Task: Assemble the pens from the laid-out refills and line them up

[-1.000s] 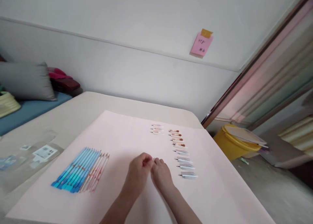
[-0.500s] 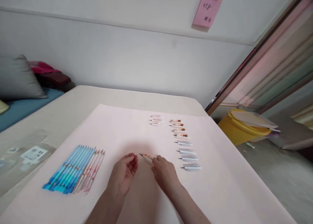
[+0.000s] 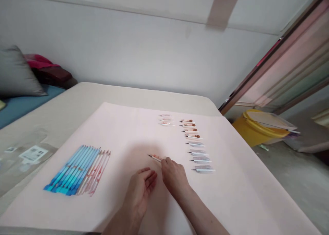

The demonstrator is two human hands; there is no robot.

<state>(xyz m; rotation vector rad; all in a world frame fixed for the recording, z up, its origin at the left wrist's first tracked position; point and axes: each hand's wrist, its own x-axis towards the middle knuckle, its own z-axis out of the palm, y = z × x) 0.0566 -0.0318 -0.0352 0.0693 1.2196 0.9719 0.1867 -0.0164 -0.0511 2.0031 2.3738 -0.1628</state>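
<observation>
Mostly white pen refill (image 3: 156,158), dark-tipped.

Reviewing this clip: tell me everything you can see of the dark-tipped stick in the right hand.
The dark-tipped stick is slim, straight and whitish, with a narrow dark point and a small patch of orange-red colouring along its far side. Its material is unclear. The right hand grips it in its fingers, hiding the rear end. The point faces left and slightly away from the person, over the pale pink sheet; whether it touches the sheet is unclear.
</observation>
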